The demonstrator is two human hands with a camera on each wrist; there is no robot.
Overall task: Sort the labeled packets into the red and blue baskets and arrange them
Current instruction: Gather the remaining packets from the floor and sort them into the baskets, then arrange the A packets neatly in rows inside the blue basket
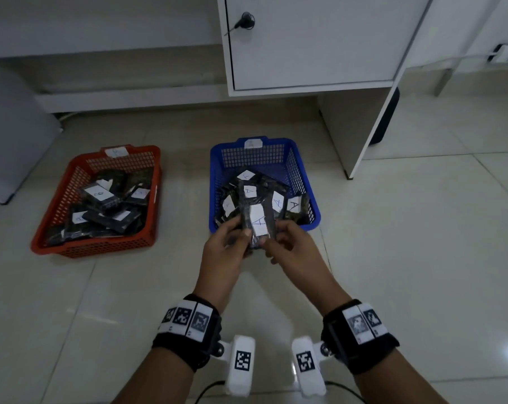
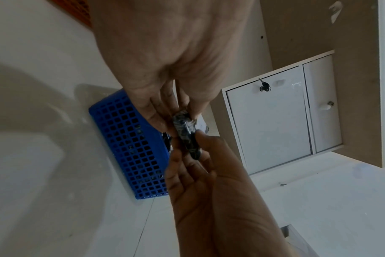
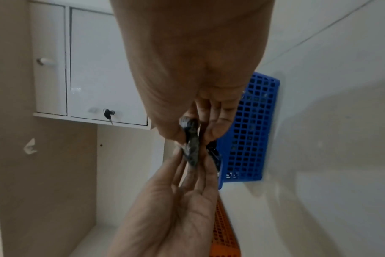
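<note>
Gripping pkt (image 1: 258, 222) w/ both hands, left hand (image 1: 222, 248), right hand (image 1: 293, 248)

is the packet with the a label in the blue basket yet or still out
Out: the packet is held above the near rim of the blue basket by the left hand and right hand.

A pale, glossy tiled floor (image 1: 392, 258) carries everything. Two plastic mesh baskets sit directly on it, side by side and apart. The blue basket (image 1: 302, 176) lies just beyond the fingers (image 1: 248, 233), its near rim right behind them. The red basket (image 1: 69, 199) lies off to the left of the fingers, slightly nearer the viewer at its front edge. Beyond the fingers, a white cabinet (image 1: 311, 53) stands with its side panel (image 1: 372, 121) resting on the tiles, to the right of the blue basket. A grey object (image 1: 11, 135) stands on the floor far left of the fingers, past the red basket.
</note>
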